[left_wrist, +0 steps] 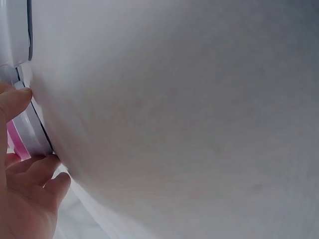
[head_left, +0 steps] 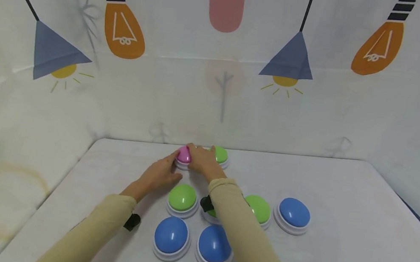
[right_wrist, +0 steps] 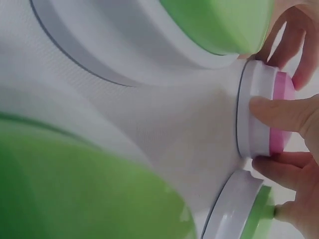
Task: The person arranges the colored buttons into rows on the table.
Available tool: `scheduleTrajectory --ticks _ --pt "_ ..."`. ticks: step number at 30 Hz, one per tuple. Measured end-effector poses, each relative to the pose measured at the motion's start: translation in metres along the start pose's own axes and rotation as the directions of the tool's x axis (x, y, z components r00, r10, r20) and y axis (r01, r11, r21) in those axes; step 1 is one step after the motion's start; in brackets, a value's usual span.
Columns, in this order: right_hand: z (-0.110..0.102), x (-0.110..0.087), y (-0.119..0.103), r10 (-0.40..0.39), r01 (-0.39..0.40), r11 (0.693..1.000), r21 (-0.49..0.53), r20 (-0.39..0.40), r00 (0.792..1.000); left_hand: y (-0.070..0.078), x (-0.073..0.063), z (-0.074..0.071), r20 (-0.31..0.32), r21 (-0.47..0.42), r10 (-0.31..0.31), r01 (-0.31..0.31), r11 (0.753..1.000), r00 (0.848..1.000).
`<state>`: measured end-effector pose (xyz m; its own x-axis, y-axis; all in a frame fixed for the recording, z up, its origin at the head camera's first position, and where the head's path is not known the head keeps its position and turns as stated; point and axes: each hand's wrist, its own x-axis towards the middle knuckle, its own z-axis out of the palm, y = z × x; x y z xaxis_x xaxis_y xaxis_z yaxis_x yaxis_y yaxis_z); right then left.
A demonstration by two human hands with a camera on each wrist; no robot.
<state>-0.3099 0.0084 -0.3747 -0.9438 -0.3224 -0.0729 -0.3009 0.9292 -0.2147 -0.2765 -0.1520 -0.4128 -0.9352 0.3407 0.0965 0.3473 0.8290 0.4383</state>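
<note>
A pink dome button (head_left: pixel 183 154) on a round white base stands near the table's back edge. At its left side, my left hand (head_left: pixel 158 173) grips the base between thumb and fingers (left_wrist: pixel 42 169). My right hand (head_left: pixel 203 161) holds the same button from the right, its thumb (right_wrist: pixel 271 113) laid on the white base. Just right of the pink button is a green button (head_left: pixel 221 154), partly hidden by the right hand; one right fingertip (right_wrist: pixel 281 211) touches its green dome.
Nearer me, a green button (head_left: pixel 182 197) and another green button (head_left: pixel 257 208) stand in a row with a blue button (head_left: pixel 294 212). My right sleeve partly covers a further green one between. In front are two blue buttons (head_left: pixel 171 234). A printed cloth wall (head_left: pixel 182 98) rises behind.
</note>
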Motion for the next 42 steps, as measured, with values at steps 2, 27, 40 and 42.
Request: scheduleTrajectory --ticks 2,27,40,42 --pt "0.005 0.006 0.005 -0.012 0.012 1.000 -0.001 -0.012 1.000 0.002 0.000 0.000 -0.001 -0.003 -0.004 0.004 1.000 1.000" --pt "-0.011 -0.009 0.012 -0.125 0.131 0.982 0.136 -0.051 0.991 0.004 -0.008 -0.011 -0.149 0.066 0.144 -0.135 0.989 0.978" --pt "-0.013 -0.014 0.011 -0.122 0.134 0.961 0.240 -0.065 0.990 -0.002 -0.009 -0.012 -0.276 0.149 0.217 -0.182 0.972 0.936" --pt "-0.014 -0.015 0.011 -0.127 0.141 0.960 0.242 -0.072 0.989 -0.002 -0.009 -0.011 -0.289 0.157 0.235 -0.196 0.968 0.928"
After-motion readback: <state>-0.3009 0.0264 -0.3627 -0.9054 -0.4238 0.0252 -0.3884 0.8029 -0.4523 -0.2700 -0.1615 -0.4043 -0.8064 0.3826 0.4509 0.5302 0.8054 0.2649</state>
